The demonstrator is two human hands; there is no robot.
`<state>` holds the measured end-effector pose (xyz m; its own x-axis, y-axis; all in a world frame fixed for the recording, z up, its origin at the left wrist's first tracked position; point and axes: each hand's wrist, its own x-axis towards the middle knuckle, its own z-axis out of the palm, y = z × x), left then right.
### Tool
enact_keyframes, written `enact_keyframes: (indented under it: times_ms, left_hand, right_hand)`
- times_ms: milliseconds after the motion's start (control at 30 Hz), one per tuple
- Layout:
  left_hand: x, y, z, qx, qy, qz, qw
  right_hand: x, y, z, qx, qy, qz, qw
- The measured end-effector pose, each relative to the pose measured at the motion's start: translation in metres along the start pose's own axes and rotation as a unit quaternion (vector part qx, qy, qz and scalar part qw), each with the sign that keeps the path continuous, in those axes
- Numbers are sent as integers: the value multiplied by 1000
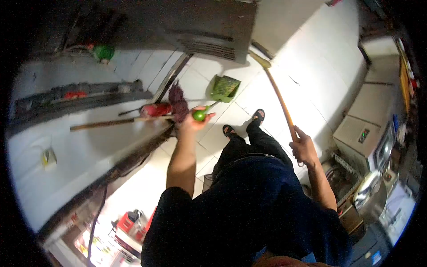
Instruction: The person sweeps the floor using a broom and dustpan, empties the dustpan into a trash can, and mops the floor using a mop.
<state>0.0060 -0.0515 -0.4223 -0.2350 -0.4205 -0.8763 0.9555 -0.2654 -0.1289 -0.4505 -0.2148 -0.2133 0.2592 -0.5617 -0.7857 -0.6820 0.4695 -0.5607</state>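
My right hand (304, 149) is closed round the lower end of a long yellow-brown broom handle (279, 95). The broom's greenish head (259, 59) rests on the tiles near a dark cabinet's corner. My left hand (197, 120) is wrapped at the bright green end of a dustpan handle (199, 115). From there a thin shaft leads to the green dustpan (225, 88), which lies on the floor with some debris in it. Beside my left hand is a dark purple mop head (178, 102).
A dark cabinet (209, 31) stands ahead. Left are a wooden stick (102, 124), a red object (155, 110) and a wall ledge. Right are a pale appliance (358, 135), a metal pot (373, 204) and a rack. My feet in black sandals (258, 116) stand on white tiles.
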Motion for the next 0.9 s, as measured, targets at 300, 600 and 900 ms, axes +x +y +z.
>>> enact_keyframes:
  times_ms: [300,600,900]
  left_hand:
    - [-6,-70,-22,-77,1,-23,997]
    - [-15,-124,-75,-38,-11,-23,999]
    - [-14,-247,-100,-20,-16,29,999]
  right_hand:
    - [-28,-17,12,-195,5,-4,981]
    - [-64,37,24,-88,-23,-20,996]
    - [-5,96,-58,-143,-106,-120,977]
